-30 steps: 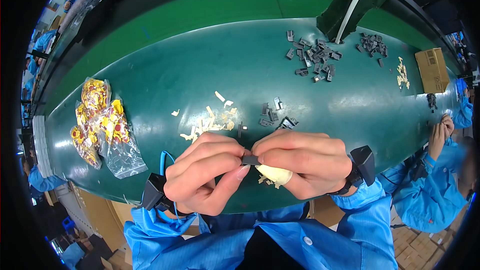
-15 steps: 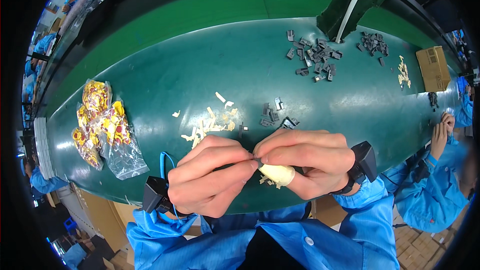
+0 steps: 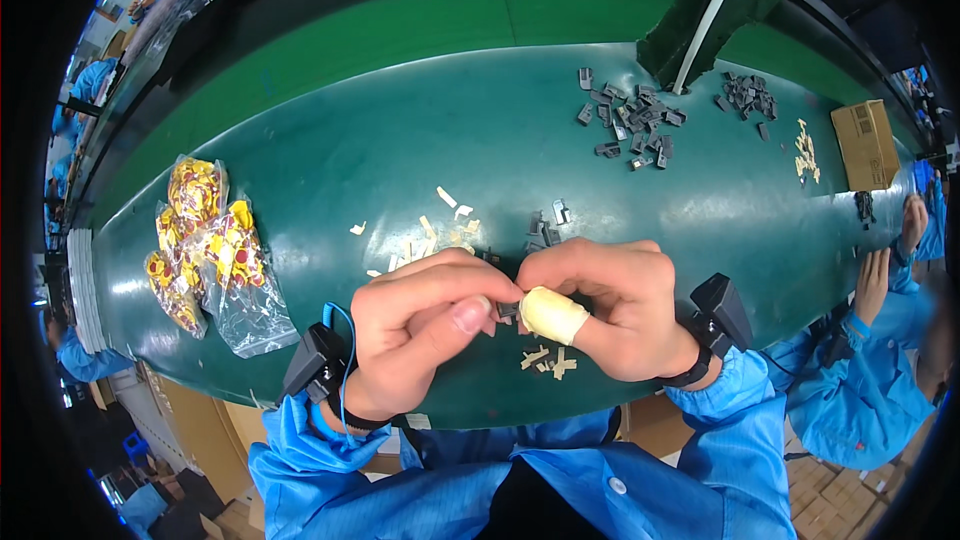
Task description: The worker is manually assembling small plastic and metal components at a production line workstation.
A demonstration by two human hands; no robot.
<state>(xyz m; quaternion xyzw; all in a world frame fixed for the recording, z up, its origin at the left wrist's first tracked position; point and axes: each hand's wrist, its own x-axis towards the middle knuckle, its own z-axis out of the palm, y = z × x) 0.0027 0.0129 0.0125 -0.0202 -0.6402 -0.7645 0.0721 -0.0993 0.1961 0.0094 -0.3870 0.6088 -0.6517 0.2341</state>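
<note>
Close together over the near middle of the table, my left hand (image 3: 415, 325) and my right hand (image 3: 625, 310) are closed around one small dark grey plastic part (image 3: 508, 311). Mostly the fingers hide that part. A cream-yellow wrap (image 3: 553, 316) covers my right thumb, which presses at the part's right side. My left index fingertip reaches to the wrap's edge, with the left thumb bent back a little. Just beyond my left hand lie loose cream strips (image 3: 428, 232). Several dark grey plastic parts (image 3: 545, 230) sit beyond my right hand. Small cream pieces (image 3: 560, 364) lie below the hands.
Clear bags of yellow-and-red pieces (image 3: 205, 230) rest at the left. Farther right are a heap of dark grey parts (image 3: 640, 120), another dark heap (image 3: 748, 95), cream strips (image 3: 806, 152) and a cardboard box (image 3: 865, 145). A post (image 3: 690, 35) rises at the back. A co-worker's hand (image 3: 872, 285) is at the right edge.
My left hand has turned, and its thumb has drawn back, so the dark part shows more. The right-hand fingers have lifted and curled, uncovering the wrapped thumb and the cream pieces below.
</note>
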